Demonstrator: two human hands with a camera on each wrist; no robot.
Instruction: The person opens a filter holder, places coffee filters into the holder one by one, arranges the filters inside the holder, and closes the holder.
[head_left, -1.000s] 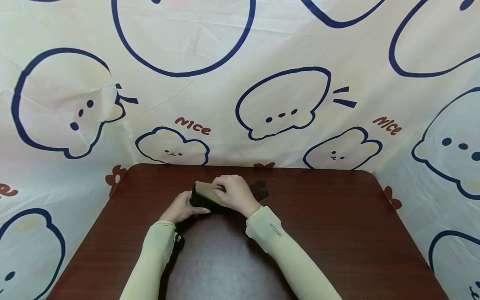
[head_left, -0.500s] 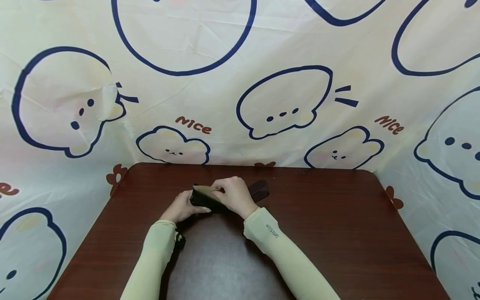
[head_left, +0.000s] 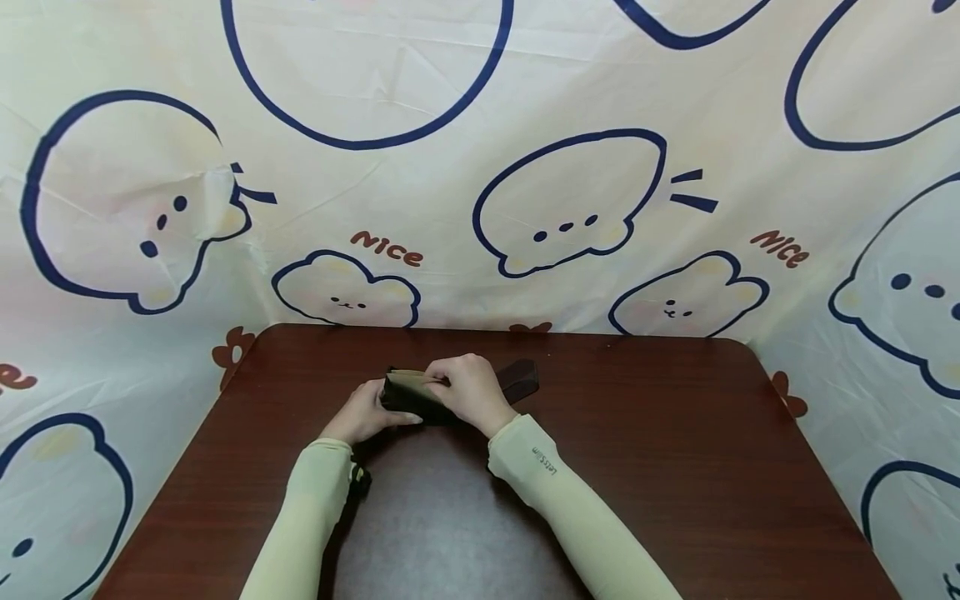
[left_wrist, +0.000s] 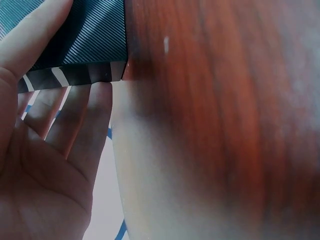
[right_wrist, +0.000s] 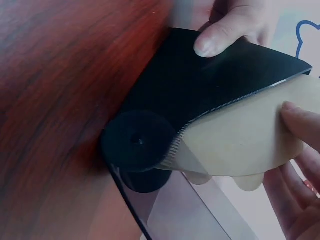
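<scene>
A black fan-shaped holder (head_left: 417,406) with a ribbed face (left_wrist: 95,37) stands at the table's far middle. My left hand (head_left: 366,417) grips its left end, thumb on the near face and fingers beneath. Tan paper coffee filters (right_wrist: 240,132) with a crimped edge and rounded tabs sit partly in the holder's open side. My right hand (head_left: 474,392) pinches them, thumb on top and fingers underneath. A round hinge (right_wrist: 139,142) joins the holder to a smoky see-through lid (head_left: 519,380), swung out to the right. The filters' inner part is hidden by the holder.
The dark brown wooden table (head_left: 660,467) has rounded far corners. A cartoon-printed curtain (head_left: 570,67) hangs behind it and along both sides. On the left wrist is a small dark strapped device (head_left: 360,483).
My right hand has lowered the paper filters deeper into the holder, so less tan paper shows above its edge. My left hand keeps its grip and the lid stays swung out.
</scene>
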